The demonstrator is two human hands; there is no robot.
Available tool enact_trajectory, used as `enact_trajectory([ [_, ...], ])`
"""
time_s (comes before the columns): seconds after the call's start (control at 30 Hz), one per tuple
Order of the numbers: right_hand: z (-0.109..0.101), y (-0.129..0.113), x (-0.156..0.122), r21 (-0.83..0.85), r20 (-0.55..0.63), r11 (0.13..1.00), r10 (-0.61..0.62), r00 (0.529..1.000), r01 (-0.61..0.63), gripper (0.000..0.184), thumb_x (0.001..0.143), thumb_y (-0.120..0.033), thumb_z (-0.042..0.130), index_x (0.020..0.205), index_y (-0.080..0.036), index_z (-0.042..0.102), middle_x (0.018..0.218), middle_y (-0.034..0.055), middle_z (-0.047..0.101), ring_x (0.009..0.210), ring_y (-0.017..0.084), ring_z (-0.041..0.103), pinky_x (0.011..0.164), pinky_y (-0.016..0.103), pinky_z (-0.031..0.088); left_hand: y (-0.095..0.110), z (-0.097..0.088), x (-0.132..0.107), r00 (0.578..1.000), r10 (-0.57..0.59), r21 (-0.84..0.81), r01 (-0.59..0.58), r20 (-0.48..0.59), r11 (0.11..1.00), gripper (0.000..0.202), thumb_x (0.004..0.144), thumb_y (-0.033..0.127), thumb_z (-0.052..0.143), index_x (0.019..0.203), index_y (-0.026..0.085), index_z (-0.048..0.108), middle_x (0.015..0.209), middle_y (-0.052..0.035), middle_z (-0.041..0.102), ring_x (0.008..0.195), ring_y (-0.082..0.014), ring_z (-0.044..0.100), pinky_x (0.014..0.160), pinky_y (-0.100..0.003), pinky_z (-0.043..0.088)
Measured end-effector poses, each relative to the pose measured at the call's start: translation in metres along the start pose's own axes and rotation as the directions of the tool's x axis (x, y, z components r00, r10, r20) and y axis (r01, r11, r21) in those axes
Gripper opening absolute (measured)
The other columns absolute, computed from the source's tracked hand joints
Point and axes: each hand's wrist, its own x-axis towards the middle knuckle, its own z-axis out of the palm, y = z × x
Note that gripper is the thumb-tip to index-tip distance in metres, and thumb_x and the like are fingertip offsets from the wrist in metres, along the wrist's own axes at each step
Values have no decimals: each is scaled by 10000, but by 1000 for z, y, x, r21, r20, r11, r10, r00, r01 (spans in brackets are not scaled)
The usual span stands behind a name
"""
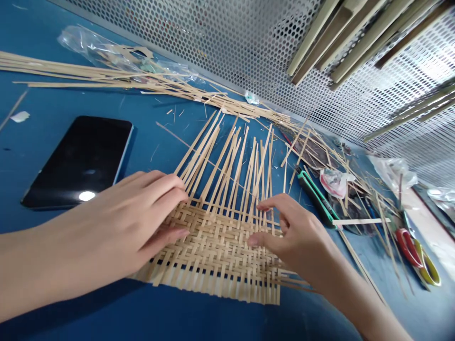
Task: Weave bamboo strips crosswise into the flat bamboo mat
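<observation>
A half-woven mat [220, 241] of thin, pale strips, which look like bamboo, lies on the blue table. Long unwoven strips [227, 166] fan out from its far side, and short ends stick out along the near edge. My left hand [142, 218] rests over the mat's left part, fingers bent by the base of the strips. Its thumb lies on the weave, with a gap between it and the fingers. At the right part, my right hand [287, 227] has thumb and index finger spread apart, the index tip near the upright strips. Its other fingers are partly hidden.
A black phone [81, 161] lies at left. Loose strips [88, 76] and a plastic bag [92, 45] lie along a perforated metal panel [241, 47] at the back. To the right are a green-and-black cutter [316, 196], scissors [419, 255] with red and yellow handles, and scraps.
</observation>
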Motion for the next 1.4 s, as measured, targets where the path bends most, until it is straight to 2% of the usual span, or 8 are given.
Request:
enact_trajectory([
  [0.1, 7, -10, -1, 25, 0, 997, -71, 997, 71, 529, 634, -379, 910, 1037, -178, 632, 991, 50, 660, 805, 227, 644, 657, 329, 462, 4, 5, 4, 990, 112, 105, -121, 79, 987, 263, 937, 437, 562, 1048, 199, 574, 1066, -57, 598, 984, -276, 547, 814, -421, 410],
  [0.23, 17, -19, 2, 41, 24, 993, -113, 993, 111, 527, 642, -351, 912, 1039, -154, 625, 989, 59, 656, 844, 243, 645, 717, 356, 471, 5, 7, 8, 994, 51, 93, -60, 98, 994, 318, 921, 489, 553, 1043, 197, 589, 1028, -49, 597, 944, -266, 550, 820, -412, 405],
  [0.37, 20, -22, 4, 101, 68, 994, -44, 997, 37, 500, 613, -309, 929, 982, -178, 618, 850, 4, 650, 743, 202, 625, 643, 308, 450, 5, 7, 9, 994, -13, 60, 6, 105, 998, 329, 878, 524, 567, 1020, 226, 583, 1028, -50, 606, 936, -278, 553, 821, -410, 414],
  [0.5, 20, -22, 3, 58, 45, 996, -75, 996, 72, 525, 613, -309, 931, 1008, -177, 610, 958, 23, 626, 669, 157, 564, 614, 299, 415, 5, 6, 11, 994, -36, 39, 32, 102, 999, 369, 836, 541, 601, 1006, 216, 570, 1014, -65, 607, 933, -298, 565, 785, -416, 447],
  [0.6, 19, -21, 4, 39, 43, 995, -99, 994, 97, 540, 609, -332, 931, 1008, -174, 604, 993, 29, 611, 676, 151, 550, 612, 295, 408, 4, 7, 12, 997, -21, 29, 19, 73, 999, 375, 823, 533, 631, 1006, 215, 554, 1002, -66, 603, 931, -301, 566, 777, -419, 454],
  [0.87, 20, -19, 8, 80, 34, 989, -125, 992, 122, 543, 554, -318, 956, 937, -167, 602, 847, -10, 617, 681, 153, 553, 605, 273, 422, 5, 10, 13, 999, 19, 56, -22, 50, 998, 316, 840, 465, 627, 971, 196, 524, 968, -63, 579, 899, -282, 545, 749, -417, 439],
  [1.1, 19, -18, 7, 85, 41, 986, -150, 988, 146, 523, 572, -294, 949, 932, -170, 591, 864, -8, 591, 729, 163, 564, 629, 275, 431, 11, 9, 16, 997, 8, 80, -15, 76, 997, 219, 857, 389, 582, 894, 182, 522, 930, -73, 561, 870, -277, 526, 719, -420, 430],
  [1.4, 24, -17, 6, 85, 18, 982, -169, 986, 167, 560, 573, -353, 945, 963, -146, 600, 903, 30, 622, 795, 199, 605, 678, 307, 454, 11, 10, 13, 997, 5, 88, -12, 81, 996, 163, 870, 351, 514, 892, 191, 536, 942, -81, 571, 869, -287, 539, 723, -426, 423],
])
